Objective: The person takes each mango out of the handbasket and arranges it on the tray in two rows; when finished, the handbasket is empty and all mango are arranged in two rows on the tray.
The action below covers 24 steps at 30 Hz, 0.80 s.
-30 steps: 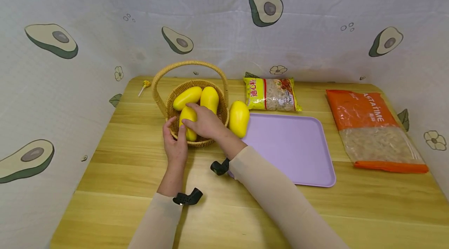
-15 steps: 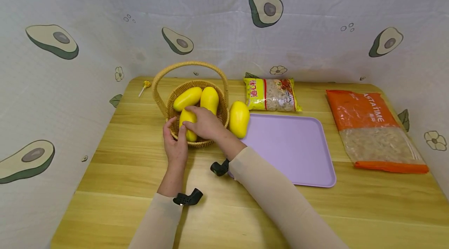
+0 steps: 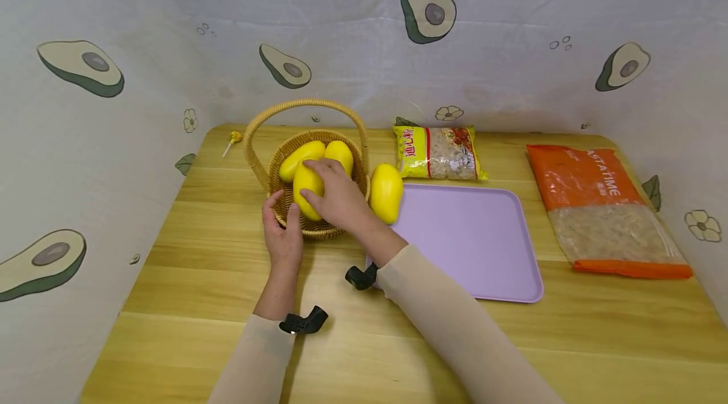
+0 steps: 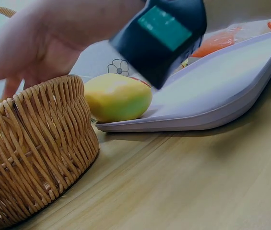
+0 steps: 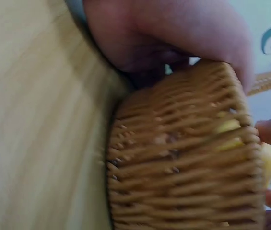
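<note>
In the head view a wicker basket holds three yellow mangoes. My right hand pinches the front mango between thumb and fingers, over the basket's opening. At the basket's front left rim rests my left hand, its thumb at the inner side and its fingers round the outside. Two other mangoes, one at the back left and one at the back right, lie behind the held one. A fourth mango sits outside, between the basket and the lilac tray.
A yellow food bag lies behind the tray. Far to the right is a larger orange and clear bag. A small yellow lollipop lies at the table's back left. The basket's tall handle arches over its back.
My right hand has lifted the front mango slightly up and back, so it now covers part of the back right mango. My left hand has stayed at the rim.
</note>
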### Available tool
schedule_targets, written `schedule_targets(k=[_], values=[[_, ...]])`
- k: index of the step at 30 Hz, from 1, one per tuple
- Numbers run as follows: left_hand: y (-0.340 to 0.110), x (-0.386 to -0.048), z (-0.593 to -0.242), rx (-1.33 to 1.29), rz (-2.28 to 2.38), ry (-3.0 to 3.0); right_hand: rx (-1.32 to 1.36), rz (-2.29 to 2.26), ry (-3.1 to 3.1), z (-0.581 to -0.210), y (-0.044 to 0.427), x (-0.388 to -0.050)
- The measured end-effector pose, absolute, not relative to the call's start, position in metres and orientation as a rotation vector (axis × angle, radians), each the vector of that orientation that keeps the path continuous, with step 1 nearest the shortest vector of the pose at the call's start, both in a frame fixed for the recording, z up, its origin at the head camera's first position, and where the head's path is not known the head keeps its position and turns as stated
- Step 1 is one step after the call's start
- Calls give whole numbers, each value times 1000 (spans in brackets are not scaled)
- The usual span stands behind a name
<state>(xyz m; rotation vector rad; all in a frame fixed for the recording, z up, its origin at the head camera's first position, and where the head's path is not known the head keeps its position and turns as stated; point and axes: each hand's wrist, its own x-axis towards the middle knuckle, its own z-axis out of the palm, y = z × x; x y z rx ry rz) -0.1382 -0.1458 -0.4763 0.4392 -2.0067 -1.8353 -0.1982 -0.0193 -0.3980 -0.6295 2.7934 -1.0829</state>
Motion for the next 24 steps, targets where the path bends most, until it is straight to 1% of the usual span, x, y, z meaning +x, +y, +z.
schedule_targets(k=[7,13,18,24], values=[[-146,-138,-477,435,-1826,-2020,-652,-1235,2850,-381,0,-189],[-146,-138,-476,448,-1826,-2018,-776,-1203,2819,-367,15,-169],[-145,-139,-474,453,-1835,-2011,-929,-1131,2771,-364,31,-149],[-145,-139,-476,448,-1822,-2000,-982,-1057,2687,-364,59,-129]])
